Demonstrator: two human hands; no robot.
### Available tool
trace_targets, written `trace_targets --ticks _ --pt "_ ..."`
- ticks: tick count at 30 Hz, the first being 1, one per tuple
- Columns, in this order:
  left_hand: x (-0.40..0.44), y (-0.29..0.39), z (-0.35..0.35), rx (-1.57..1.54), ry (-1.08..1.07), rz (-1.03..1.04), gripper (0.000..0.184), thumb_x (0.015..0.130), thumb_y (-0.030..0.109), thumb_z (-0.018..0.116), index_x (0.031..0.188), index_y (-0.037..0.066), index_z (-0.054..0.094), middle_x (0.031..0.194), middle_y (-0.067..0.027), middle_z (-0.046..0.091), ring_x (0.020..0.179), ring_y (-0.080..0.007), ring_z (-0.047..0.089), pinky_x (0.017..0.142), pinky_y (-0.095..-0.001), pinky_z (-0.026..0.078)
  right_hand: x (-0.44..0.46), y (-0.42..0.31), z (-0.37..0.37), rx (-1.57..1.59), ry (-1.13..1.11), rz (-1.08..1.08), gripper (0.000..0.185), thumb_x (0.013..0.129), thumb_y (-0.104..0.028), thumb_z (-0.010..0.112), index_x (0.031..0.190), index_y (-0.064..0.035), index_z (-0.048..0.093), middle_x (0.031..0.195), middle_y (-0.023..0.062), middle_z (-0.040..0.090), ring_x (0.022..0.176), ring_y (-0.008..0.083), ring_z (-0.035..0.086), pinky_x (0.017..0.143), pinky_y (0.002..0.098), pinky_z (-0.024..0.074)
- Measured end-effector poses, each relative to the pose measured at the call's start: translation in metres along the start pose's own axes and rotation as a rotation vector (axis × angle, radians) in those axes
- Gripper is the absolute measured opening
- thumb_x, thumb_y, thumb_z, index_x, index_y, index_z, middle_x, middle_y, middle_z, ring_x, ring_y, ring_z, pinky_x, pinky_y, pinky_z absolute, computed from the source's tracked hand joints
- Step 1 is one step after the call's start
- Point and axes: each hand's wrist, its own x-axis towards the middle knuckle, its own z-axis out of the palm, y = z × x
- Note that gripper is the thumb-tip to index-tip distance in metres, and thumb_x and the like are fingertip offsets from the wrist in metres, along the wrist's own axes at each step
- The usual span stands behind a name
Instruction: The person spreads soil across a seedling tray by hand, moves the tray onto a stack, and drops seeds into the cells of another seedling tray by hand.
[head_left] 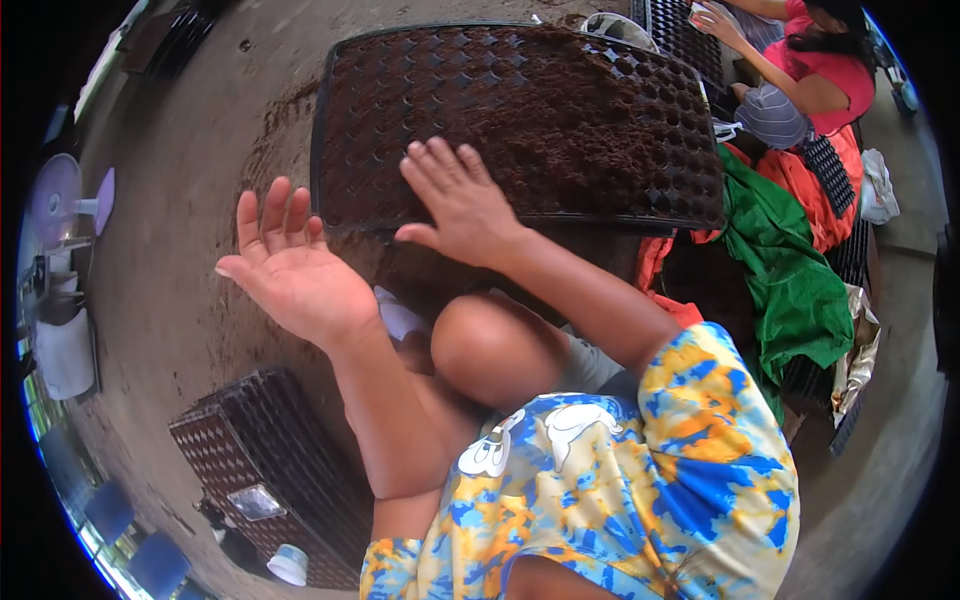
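Observation:
A black seedling tray point(345, 190) with rows of round cells lies in front of me. Dark brown soil point(570, 125) covers it, heaped most thickly right of the middle; on the left, cell outlines show through. My right hand point(462, 205) is palm down over the tray's near left part, fingers stretched and holding nothing. Whether it touches the soil I cannot tell. Beyond the tray's left near corner, my left hand point(300, 275) is raised with its palm up, fingers apart and a little bent. That palm is bare.
Stacked black trays point(270, 460) stand at lower left, a white cup point(288, 564) by them. Green cloth point(785, 270) and orange cloth point(835, 200) lie at right. Another person point(820, 70) sits at upper right. A purple fan point(60, 200) stands far left.

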Motion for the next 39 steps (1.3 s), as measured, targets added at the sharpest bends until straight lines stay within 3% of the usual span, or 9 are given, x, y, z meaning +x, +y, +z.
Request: trace_targets --ticks 8,10,13,16,23,27,31,36,39 --pt "0.003 0.012 -0.010 -0.031 0.020 0.011 0.064 0.090 0.060 0.028 0.120 0.006 0.047 0.112 -0.0116 0.057 0.099 -0.0198 0.051 0.083 -0.0314 0.034 -0.059 0.103 -0.049 -0.225 -0.051 0.316 0.081 0.086 -0.055 0.044 0.143 -0.0065 0.016 0.150 0.0129 0.014 0.140 0.0243 0.009 0.109 0.0482 -0.0014" --pt "0.003 0.014 -0.011 -0.048 0.021 0.013 0.064 0.091 0.059 0.029 0.120 0.005 0.046 0.113 -0.0121 0.056 0.100 -0.0202 0.050 0.083 -0.0315 0.035 -0.052 0.105 -0.056 -0.379 0.032 0.451 0.080 0.086 -0.055 0.044 0.143 -0.0056 0.018 0.150 0.0127 0.015 0.140 0.0238 0.010 0.108 0.0517 -0.0006" --pt "0.000 0.013 -0.008 -0.043 0.025 -0.003 0.063 0.091 0.059 0.029 0.120 0.006 0.046 0.113 -0.0119 0.056 0.100 -0.0199 0.050 0.083 -0.0312 0.035 0.005 0.055 -0.043 -0.194 0.067 0.273 0.078 0.083 -0.053 0.049 0.139 -0.0038 0.027 0.146 0.0156 0.025 0.137 0.0272 0.017 0.107 0.0523 0.0061" --pt "0.000 0.008 -0.005 -0.025 0.034 -0.001 0.064 0.091 0.060 0.028 0.119 0.006 0.047 0.111 -0.0113 0.056 0.099 -0.0194 0.051 0.083 -0.0310 0.034 0.047 0.015 0.023 -0.045 0.002 0.111 0.085 0.084 -0.067 0.031 0.141 -0.0036 0.024 0.147 0.0153 0.021 0.139 0.0269 0.012 0.110 0.0497 0.0035" --pt "0.002 0.006 -0.002 0.005 0.018 0.002 0.064 0.090 0.060 0.029 0.120 0.006 0.046 0.111 -0.0111 0.056 0.099 -0.0192 0.051 0.083 -0.0308 0.034 0.029 0.105 -0.035 -0.573 -0.108 0.429 0.080 0.086 -0.066 0.028 0.140 -0.0070 0.029 0.148 0.0086 0.024 0.138 0.0207 0.016 0.109 0.0516 0.0002" --pt "0.000 0.004 0.004 0.011 0.000 0.003 0.064 0.090 0.060 0.029 0.120 0.006 0.046 0.113 -0.0119 0.056 0.100 -0.0195 0.050 0.083 -0.0309 0.035 -0.046 0.154 -0.095 -0.516 0.127 0.391 0.054 0.087 -0.050 0.048 0.124 -0.0105 0.052 0.134 0.0076 0.046 0.129 0.0219 0.036 0.105 0.0546 0.0131" --pt "-0.001 -0.005 0.010 0.018 -0.023 -0.005 0.064 0.090 0.060 0.029 0.120 0.006 0.047 0.113 -0.0125 0.056 0.100 -0.0197 0.051 0.083 -0.0312 0.035 -0.075 0.153 -0.081 -0.063 0.242 0.425 0.047 0.086 -0.034 0.060 0.125 -0.0094 0.052 0.132 0.0164 0.046 0.125 0.0334 0.039 0.103 0.0383 0.0309" --pt "-0.005 -0.014 0.022 0.086 -0.016 -0.021 0.064 0.092 0.059 0.025 0.119 0.005 0.046 0.108 -0.0111 0.057 0.097 -0.0198 0.052 0.082 -0.0315 0.035 -0.068 0.099 -0.074 0.010 0.235 0.131 0.030 0.073 -0.018 0.071 0.100 -0.0089 0.061 0.109 0.0083 0.057 0.109 0.0273 0.051 0.097 0.0397 0.0378" --pt "-0.003 -0.017 0.021 0.097 -0.023 -0.014 0.063 0.093 0.058 0.023 0.119 0.005 0.046 0.108 -0.0113 0.057 0.096 -0.0201 0.053 0.081 -0.0312 0.036 -0.092 0.114 -0.082 -0.127 0.302 0.164 0.020 0.073 -0.013 0.069 0.092 -0.0102 0.062 0.101 0.0064 0.058 0.106 0.0258 0.053 0.095 0.0426 0.0374"
